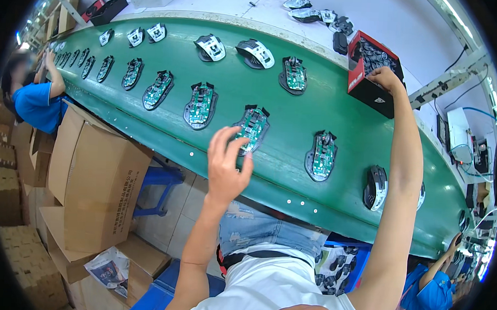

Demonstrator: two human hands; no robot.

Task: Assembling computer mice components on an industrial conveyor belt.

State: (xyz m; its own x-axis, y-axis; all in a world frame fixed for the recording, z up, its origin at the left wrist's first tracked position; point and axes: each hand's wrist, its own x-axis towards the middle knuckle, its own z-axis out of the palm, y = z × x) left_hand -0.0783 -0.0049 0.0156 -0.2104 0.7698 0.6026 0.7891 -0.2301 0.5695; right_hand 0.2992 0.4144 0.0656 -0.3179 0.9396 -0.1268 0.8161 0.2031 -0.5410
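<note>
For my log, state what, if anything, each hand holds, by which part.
Left hand: nothing held, open beside a circuit board. Right hand, at the box: cannot tell, too small to see.

Bright, even light across the green belt [349, 126], with a pale sheen on its surface and only faint, soft shadows! Above its far right side a strip light [459, 19] blazes, burnt out to pure white; more glare flares beyond the belt's right end, smaller glints past its left. On the near side, the white shirt [270, 283] comes close to washing out. Mid-belt, the circuit boards [201, 106] look crisp. And what distortion: the belt's edges bow into arcs, both ends shrinking into softness, black rim all around!
</note>
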